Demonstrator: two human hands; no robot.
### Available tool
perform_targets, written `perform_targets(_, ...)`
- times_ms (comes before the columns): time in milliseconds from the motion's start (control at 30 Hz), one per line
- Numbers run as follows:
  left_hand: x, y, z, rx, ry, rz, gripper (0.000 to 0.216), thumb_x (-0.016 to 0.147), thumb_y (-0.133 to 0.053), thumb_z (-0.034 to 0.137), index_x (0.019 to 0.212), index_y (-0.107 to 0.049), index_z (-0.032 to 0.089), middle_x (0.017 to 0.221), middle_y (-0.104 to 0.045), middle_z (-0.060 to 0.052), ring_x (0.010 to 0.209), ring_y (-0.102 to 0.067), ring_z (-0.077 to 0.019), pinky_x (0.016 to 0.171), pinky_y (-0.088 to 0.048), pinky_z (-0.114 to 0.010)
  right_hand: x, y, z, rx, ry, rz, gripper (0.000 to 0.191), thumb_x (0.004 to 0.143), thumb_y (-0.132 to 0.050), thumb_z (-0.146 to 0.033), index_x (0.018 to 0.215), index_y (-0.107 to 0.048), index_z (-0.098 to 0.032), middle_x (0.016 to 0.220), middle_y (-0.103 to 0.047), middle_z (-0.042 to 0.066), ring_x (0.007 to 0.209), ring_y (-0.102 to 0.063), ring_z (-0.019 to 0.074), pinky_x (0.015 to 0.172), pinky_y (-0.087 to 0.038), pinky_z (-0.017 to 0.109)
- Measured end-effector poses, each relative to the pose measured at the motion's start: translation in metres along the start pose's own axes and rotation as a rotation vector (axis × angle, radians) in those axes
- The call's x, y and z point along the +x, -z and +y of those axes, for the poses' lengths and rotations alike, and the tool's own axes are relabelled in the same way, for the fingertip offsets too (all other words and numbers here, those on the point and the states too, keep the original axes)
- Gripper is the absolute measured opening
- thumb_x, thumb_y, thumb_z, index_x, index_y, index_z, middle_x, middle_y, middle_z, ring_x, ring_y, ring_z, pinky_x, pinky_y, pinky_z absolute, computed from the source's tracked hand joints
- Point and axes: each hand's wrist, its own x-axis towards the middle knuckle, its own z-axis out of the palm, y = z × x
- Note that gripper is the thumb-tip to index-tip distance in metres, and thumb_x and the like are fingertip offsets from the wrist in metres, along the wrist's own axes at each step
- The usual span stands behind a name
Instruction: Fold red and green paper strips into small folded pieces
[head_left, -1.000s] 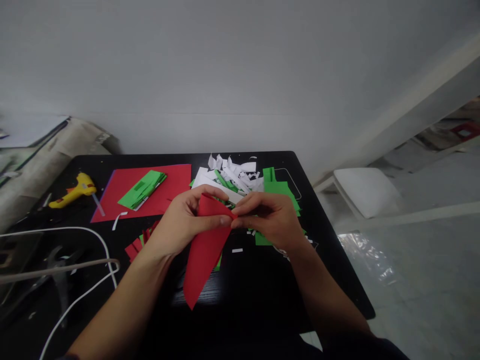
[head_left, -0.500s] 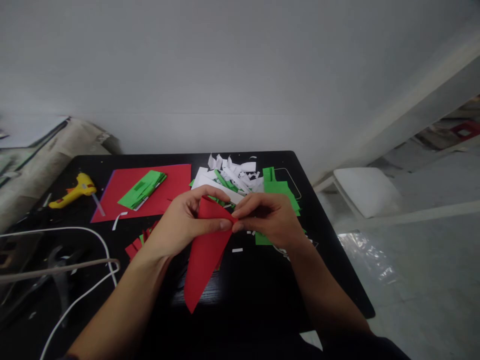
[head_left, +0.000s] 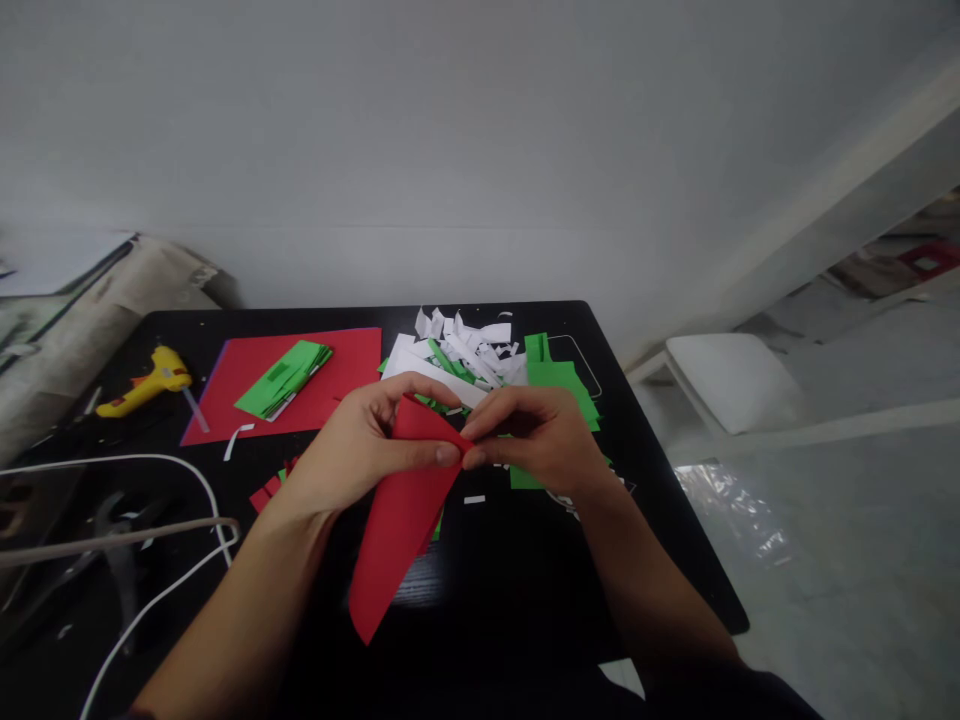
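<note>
A piece of red paper (head_left: pixel 401 530), rolled into a cone-like shape, is held above the black table. My left hand (head_left: pixel 367 440) grips it with the thumb across its front and the fingers behind. At the narrow right tip my right hand (head_left: pixel 536 435) pinches the paper between thumb and fingers. The paper's lower left end hangs free towards me. Behind both hands lies a heap of white paper scraps (head_left: pixel 480 350), with green paper pieces (head_left: pixel 559 380) just to its right.
A yellow glue gun (head_left: pixel 154 383) lies at the left, beside a red sheet (head_left: pixel 345 350) carrying a stack of green paper strips (head_left: pixel 285 378). White cable (head_left: pixel 199 470) loops over the left side of the black table (head_left: pixel 510 590). A white stool (head_left: pixel 735 380) stands on the right.
The lower end of the red paper has swung left and slightly towards me, and the cone looks a little wider. Both hands keep nearly the same place and grip.
</note>
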Motion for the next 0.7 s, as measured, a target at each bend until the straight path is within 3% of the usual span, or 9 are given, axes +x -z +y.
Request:
perform_targets(233, 0.0001, -0.0035, -0.0006, -0.014, -0.033, 0.032, 0.041, 0.071, -0.093, 0.022, 0.104, -0.069, 0.021, 0.070, -0.077, 0.002, 0.053, -0.070, -0.0128, 0.048, -0.055, -0.018, 0.0004, -0.0006, -0.0002, 0.000, 0.010, 0.027, 0.022, 0.062, -0.101, -0.028, 0.077, -0.083, -0.027, 0.076, -0.079, 0.000, 0.072, -0.075, 0.0159, 0.065, -0.062, 0.027)
perform_targets(700, 0.0009, -0.0048, -0.0031, -0.070, -0.061, 0.030, 0.036, 0.072, -0.094, 0.018, 0.100, -0.072, 0.024, 0.069, -0.077, 0.005, 0.054, -0.069, -0.0093, 0.049, -0.054, -0.013, 0.0002, -0.0011, 0.0013, 0.055, 0.061, -0.008, 0.028, 0.066, -0.096, -0.010, 0.080, -0.085, -0.031, 0.079, -0.079, -0.004, 0.074, -0.074, 0.0115, 0.068, -0.059, 0.023)
